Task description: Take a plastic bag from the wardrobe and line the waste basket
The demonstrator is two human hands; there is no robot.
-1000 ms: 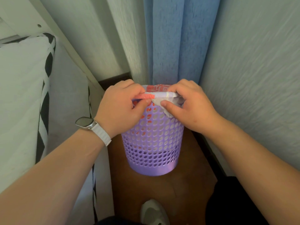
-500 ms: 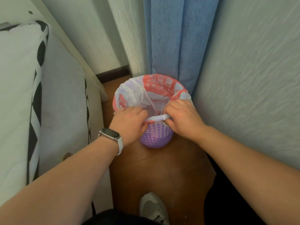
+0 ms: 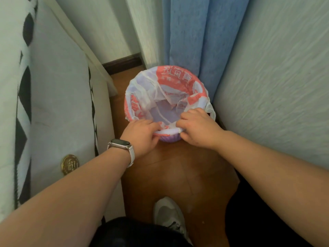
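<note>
The purple waste basket (image 3: pixel 169 139) stands on the wooden floor (image 3: pixel 178 175), in the corner by the blue curtain (image 3: pixel 187 41). Since half a second ago the red-and-white plastic bag (image 3: pixel 175 77) has spread wider inside it, with its edge turned over the rim. The left hand (image 3: pixel 140 134) and right hand (image 3: pixel 199 129) still pinch that edge at the near rim, fingers curled.

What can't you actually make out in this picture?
Head view only:
- The waste basket: mostly hidden by the plastic bag; a purple sliver shows.
- The bag's near edge: partly covered by the left hand and right hand gripping it.
- The bag's red print: too blurred to read.
- The gold disc, left: markings too small.
</note>
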